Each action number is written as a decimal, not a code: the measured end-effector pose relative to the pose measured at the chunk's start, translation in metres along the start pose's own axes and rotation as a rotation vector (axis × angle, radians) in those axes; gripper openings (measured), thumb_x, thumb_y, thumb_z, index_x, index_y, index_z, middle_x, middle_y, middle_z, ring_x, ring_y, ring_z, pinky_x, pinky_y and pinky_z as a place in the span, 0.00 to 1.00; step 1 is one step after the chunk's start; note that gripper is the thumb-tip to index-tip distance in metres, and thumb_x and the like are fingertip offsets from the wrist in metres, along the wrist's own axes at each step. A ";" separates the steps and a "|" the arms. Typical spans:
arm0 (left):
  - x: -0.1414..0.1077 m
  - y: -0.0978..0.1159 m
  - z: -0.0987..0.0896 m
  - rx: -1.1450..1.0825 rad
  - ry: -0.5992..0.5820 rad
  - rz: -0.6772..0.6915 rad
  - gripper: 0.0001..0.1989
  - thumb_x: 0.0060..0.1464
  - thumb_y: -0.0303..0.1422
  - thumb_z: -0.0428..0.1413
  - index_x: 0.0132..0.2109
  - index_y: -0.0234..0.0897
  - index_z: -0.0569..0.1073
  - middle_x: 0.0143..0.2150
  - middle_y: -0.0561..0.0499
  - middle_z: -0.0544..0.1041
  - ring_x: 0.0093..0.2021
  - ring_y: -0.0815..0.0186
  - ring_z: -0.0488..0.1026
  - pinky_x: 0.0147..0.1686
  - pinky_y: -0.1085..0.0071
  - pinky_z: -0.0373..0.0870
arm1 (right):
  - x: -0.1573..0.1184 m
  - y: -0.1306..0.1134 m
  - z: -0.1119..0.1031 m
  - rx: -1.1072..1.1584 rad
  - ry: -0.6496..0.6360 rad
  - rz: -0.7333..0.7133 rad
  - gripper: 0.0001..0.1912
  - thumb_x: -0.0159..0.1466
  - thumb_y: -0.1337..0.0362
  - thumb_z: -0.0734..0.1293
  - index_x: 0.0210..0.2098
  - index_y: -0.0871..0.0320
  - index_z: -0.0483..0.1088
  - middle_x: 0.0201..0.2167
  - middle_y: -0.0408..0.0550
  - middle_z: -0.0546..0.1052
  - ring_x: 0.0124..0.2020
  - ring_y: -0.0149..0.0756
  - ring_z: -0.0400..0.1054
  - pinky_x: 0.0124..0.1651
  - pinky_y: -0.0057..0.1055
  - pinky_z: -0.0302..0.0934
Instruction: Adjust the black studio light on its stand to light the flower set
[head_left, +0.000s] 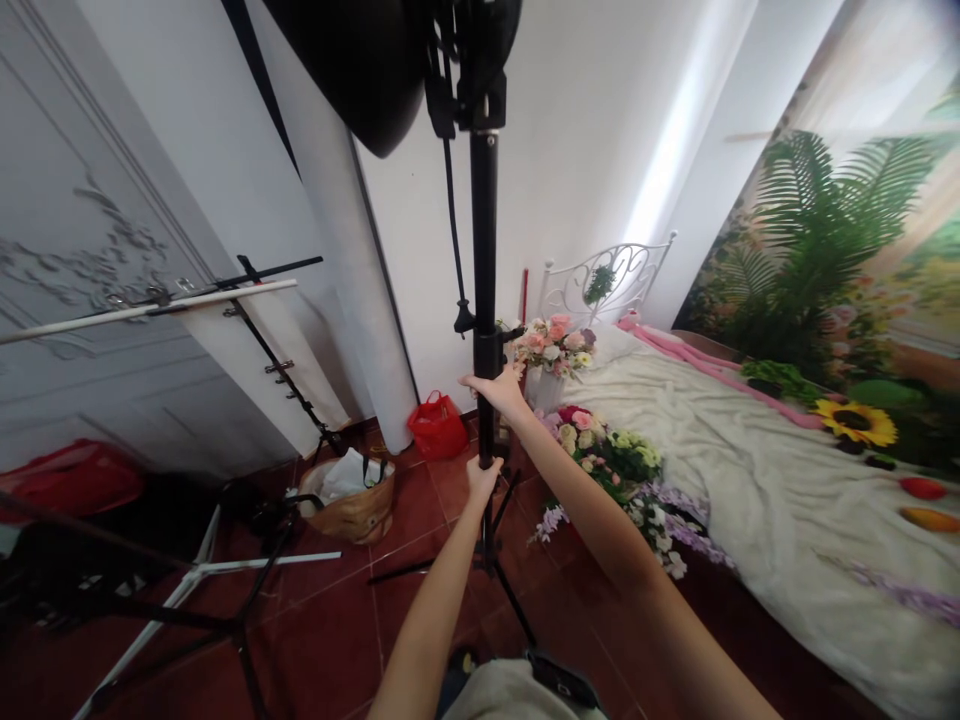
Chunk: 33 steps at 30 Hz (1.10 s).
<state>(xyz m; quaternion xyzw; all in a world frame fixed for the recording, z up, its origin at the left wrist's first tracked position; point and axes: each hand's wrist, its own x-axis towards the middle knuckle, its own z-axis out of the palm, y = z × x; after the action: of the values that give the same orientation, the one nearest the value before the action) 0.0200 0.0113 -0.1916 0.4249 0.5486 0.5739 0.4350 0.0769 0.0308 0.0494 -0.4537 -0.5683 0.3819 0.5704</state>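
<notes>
A black light stand (486, 230) rises upright in front of me, its tripod legs spread on the tiled floor. On top sits a black studio light (360, 60), cut off by the upper edge, with a power cord and plug (464, 318) dangling beside the pole. My right hand (499, 390) wraps round the pole just below a collar with a knob. Lower down, my left hand (484, 478) grips the same pole near another joint. Parts of the fingers are hidden behind the pole.
To the right stands a white metal bed (637, 275) with a cream blanket (720, 440); bunches of flowers (592, 440) lie beside it. A red bag (437, 428) and a woven basket (360, 510) are on the floor. Other stands (274, 345) occupy the left.
</notes>
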 end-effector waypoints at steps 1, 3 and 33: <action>0.000 -0.001 0.000 0.005 -0.005 -0.007 0.10 0.34 0.34 0.59 0.21 0.34 0.66 0.17 0.55 0.66 0.17 0.73 0.62 0.18 0.77 0.57 | -0.003 0.006 0.000 -0.008 -0.007 0.016 0.14 0.44 0.58 0.70 0.17 0.60 0.63 0.14 0.40 0.67 0.17 0.27 0.60 0.21 0.24 0.55; 0.001 -0.002 0.000 0.016 -0.013 -0.015 0.10 0.34 0.34 0.59 0.21 0.34 0.66 0.16 0.55 0.66 0.17 0.73 0.62 0.18 0.77 0.57 | -0.009 0.019 0.000 -0.031 -0.028 0.057 0.14 0.43 0.58 0.70 0.17 0.60 0.62 0.14 0.40 0.66 0.17 0.27 0.60 0.21 0.24 0.54; 0.005 -0.005 -0.004 0.044 -0.034 0.037 0.08 0.35 0.32 0.56 0.19 0.34 0.66 0.17 0.54 0.66 0.19 0.73 0.61 0.20 0.78 0.57 | -0.109 0.259 -0.042 0.055 -0.115 0.557 0.22 0.60 0.51 0.61 0.48 0.58 0.59 0.35 0.46 0.74 0.27 0.31 0.72 0.30 0.27 0.65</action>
<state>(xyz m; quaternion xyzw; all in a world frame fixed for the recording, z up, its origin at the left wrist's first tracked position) 0.0150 0.0150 -0.1970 0.4542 0.5457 0.5620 0.4243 0.1324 0.0003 -0.2275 -0.5541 -0.4427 0.5643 0.4225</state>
